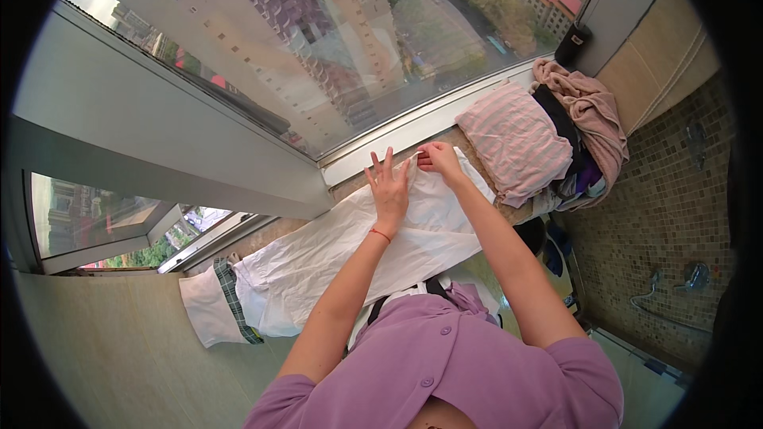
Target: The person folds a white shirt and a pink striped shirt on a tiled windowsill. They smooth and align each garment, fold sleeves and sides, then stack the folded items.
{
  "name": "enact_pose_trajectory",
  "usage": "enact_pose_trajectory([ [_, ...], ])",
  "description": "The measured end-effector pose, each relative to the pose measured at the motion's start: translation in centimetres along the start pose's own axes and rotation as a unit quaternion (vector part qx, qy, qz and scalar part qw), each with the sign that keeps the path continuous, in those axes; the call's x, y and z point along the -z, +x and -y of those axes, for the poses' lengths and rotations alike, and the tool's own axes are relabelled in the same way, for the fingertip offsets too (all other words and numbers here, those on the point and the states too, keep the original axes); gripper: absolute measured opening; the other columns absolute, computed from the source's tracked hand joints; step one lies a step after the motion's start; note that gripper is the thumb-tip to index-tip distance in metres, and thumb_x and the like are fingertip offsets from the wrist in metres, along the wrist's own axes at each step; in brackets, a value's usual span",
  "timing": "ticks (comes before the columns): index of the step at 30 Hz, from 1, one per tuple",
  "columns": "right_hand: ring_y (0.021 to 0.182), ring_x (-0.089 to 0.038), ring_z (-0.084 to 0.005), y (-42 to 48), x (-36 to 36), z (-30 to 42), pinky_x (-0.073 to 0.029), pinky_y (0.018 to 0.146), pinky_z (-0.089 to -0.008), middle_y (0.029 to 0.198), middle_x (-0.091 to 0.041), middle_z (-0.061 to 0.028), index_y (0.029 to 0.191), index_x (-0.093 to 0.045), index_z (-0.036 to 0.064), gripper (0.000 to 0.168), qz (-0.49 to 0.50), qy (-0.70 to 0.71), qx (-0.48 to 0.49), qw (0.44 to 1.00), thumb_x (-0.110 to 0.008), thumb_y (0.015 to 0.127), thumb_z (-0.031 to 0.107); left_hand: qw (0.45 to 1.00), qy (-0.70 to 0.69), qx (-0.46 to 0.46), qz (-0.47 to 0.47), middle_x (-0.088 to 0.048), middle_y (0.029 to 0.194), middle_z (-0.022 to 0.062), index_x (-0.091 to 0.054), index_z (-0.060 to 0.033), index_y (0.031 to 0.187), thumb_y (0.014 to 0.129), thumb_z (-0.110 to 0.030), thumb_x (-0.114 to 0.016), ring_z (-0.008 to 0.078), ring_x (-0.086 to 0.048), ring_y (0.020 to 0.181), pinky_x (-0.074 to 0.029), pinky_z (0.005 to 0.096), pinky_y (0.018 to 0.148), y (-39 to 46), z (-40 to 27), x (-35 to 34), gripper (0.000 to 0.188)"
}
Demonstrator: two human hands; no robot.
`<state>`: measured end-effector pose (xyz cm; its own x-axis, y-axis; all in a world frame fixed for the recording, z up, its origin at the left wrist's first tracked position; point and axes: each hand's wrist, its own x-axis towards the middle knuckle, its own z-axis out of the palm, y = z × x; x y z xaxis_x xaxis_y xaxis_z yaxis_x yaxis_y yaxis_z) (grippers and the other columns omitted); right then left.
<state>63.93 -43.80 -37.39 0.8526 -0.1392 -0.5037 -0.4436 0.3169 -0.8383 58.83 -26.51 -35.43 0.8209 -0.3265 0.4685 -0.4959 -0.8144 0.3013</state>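
A white cloth garment [322, 250] lies spread along the stone window ledge [262, 238], wrinkled, its near side hanging towards my body. My left hand [390, 193] rests over its far part with the fingers spread, and a red cord circles that wrist. Beside it, my right hand [440, 161] has its fingers curled at the raised far edge of the garment and pinches the fabric there. Past the garment's left end, a pale folded cloth [205, 307] and a green plaid cloth [229, 295] stick out.
Right of the garment sits a pink-and-white striped folded cloth [515, 140], against a heap with a pink textured cloth [590, 101]. A black cylindrical container [573, 46] stands in the window corner. The window frame [381, 149] borders the ledge; a mosaic-tiled wall [650, 208] carries metal fittings.
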Motion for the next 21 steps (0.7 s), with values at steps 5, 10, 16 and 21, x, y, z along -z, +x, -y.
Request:
enact_pose_trajectory([
  [5, 0.071, -0.072, -0.0158, 1.0, -0.5, -0.7, -0.06, 0.057, -0.0286, 0.081, -0.072, -0.0078, 0.092, -0.07, -0.001, 0.019, -0.058, -0.17, 0.115, 0.977, -0.073, 0.089, 0.018, 0.989, 0.047, -0.046, 0.134, -0.028, 0.165, 0.0142, -0.046, -0.0083, 0.15, 0.099, -0.025, -0.058, 0.0393, -0.019, 0.154, -0.017, 0.062, 0.121, -1.2, 0.8, -1.3, 0.055],
  [10, 0.062, -0.072, -0.0199, 1.7, -0.1, -0.6, -0.057, 0.064, -0.0347, 0.071, -0.072, -0.0095, 0.089, -0.072, 0.0, 0.019, -0.141, -0.241, 0.206, 0.938, -0.072, 0.084, 0.019, 0.988, -0.032, -0.015, 0.151, -0.029, 0.165, 0.0129, -0.039, -0.0043, 0.154, 0.098, -0.038, -0.057, 0.0383, -0.019, 0.153, -0.016, 0.0622, 0.12, -2.1, 0.2, -1.7, 0.067],
  [16, 0.085, -0.072, -0.0144, -0.3, -0.5, -0.3, -0.056, 0.07, -0.0292, 0.093, -0.073, -0.0085, 0.108, -0.068, 0.0, 0.018, 0.041, -0.149, 0.154, 0.976, -0.065, 0.095, 0.011, 0.989, 0.015, -0.025, 0.144, -0.029, 0.165, 0.0128, -0.042, -0.0258, 0.155, 0.098, -0.042, -0.056, 0.0442, -0.017, 0.152, -0.017, 0.0651, 0.119, -2.2, 0.0, -1.1, 0.06],
  [21, 0.098, -0.069, -0.0175, 1.7, 1.6, -0.2, -0.054, 0.082, -0.028, 0.112, -0.068, -0.009, 0.125, -0.061, 0.001, 0.03, -0.081, -0.173, 0.21, 0.959, -0.062, 0.096, 0.006, 0.99, 0.013, -0.031, 0.137, -0.029, 0.165, 0.0125, -0.047, -0.0292, 0.152, 0.098, -0.042, -0.056, 0.0452, -0.017, 0.152, -0.017, 0.0664, 0.118, -2.1, -0.1, -1.2, 0.056],
])
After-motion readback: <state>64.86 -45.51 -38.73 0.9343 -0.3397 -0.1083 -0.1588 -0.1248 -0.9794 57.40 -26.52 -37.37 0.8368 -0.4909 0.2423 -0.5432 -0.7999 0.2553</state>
